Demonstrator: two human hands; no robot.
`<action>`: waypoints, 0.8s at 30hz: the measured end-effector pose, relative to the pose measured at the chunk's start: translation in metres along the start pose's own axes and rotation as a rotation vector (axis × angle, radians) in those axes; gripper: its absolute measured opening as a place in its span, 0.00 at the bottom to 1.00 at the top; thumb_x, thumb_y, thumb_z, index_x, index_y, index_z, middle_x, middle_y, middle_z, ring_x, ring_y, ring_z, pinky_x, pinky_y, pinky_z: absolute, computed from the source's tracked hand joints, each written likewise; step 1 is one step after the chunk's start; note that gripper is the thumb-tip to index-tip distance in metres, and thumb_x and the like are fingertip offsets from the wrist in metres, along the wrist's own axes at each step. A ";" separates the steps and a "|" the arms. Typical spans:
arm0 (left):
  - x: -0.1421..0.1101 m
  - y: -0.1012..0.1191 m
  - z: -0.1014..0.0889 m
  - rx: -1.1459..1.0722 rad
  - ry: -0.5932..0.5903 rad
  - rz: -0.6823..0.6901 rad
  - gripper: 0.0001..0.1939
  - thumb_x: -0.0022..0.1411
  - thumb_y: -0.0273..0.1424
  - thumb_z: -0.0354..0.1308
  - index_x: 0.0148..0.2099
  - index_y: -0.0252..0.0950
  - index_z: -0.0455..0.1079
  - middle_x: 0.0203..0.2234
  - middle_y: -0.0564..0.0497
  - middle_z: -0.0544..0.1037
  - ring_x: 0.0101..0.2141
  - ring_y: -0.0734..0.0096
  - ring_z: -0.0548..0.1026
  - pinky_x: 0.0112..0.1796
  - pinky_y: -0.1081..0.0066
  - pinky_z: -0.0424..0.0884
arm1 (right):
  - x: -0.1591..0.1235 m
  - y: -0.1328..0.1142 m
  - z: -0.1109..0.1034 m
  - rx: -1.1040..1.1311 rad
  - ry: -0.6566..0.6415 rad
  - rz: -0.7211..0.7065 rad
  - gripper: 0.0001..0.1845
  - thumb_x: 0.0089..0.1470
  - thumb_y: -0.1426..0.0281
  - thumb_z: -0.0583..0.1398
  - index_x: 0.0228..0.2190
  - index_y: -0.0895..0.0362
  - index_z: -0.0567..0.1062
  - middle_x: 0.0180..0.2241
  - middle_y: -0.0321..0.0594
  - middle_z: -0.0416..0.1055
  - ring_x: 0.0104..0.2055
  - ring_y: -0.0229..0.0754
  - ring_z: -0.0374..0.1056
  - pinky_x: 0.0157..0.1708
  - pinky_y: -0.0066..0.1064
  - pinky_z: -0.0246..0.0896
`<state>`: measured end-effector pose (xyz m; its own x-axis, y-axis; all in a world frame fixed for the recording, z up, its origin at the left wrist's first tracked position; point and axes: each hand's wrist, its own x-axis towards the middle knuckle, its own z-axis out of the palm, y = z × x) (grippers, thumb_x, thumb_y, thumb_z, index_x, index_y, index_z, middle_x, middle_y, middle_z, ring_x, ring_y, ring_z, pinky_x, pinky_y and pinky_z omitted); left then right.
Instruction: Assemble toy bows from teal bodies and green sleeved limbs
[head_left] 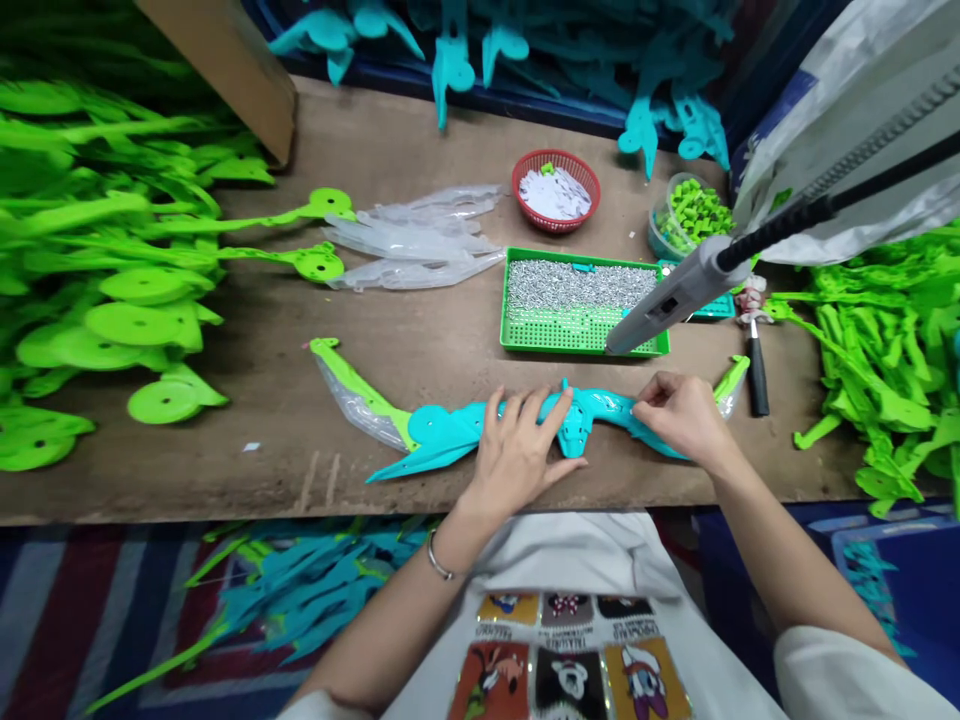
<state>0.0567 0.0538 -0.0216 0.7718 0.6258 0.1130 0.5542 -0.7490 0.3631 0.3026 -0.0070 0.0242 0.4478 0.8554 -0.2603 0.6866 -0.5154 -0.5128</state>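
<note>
A turquoise toy bow [574,425] lies lengthwise near the table's front edge, with lime green limbs [367,385] and clear plastic pieces [352,415] along them at both ends. Across its middle, left of the centre block, my left hand [514,450] rests flat with fingers spread, covering part of the body. My right hand [686,420] is closed in a pinch at the bow's right half, fingertips against the turquoise surface. Whatever is between those fingertips is too small or hidden to make out. A grey electric screwdriver [671,300] hangs just beyond, its tip over a green tray [510,335] of small silvery screws.
Green parts [135,310] pile up at left, more [892,370] at right. Clear pieces [420,240], a red basket [525,205], a tub of green bits [697,215] and a black-handled hammer [758,370] are on the table. Turquoise parts [454,65] overhang a bin behind.
</note>
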 end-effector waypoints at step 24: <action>0.002 -0.003 0.006 -0.005 0.027 0.064 0.45 0.63 0.51 0.62 0.73 0.34 0.56 0.63 0.36 0.69 0.53 0.45 0.68 0.58 0.48 0.60 | 0.005 -0.003 0.003 -0.079 -0.122 -0.058 0.06 0.48 0.73 0.62 0.25 0.55 0.80 0.26 0.39 0.80 0.30 0.43 0.74 0.33 0.31 0.62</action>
<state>0.0587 0.0557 -0.0284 0.7969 0.5823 0.1609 0.5024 -0.7867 0.3587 0.3011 -0.0007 0.0221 0.3361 0.8814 -0.3321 0.7543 -0.4630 -0.4655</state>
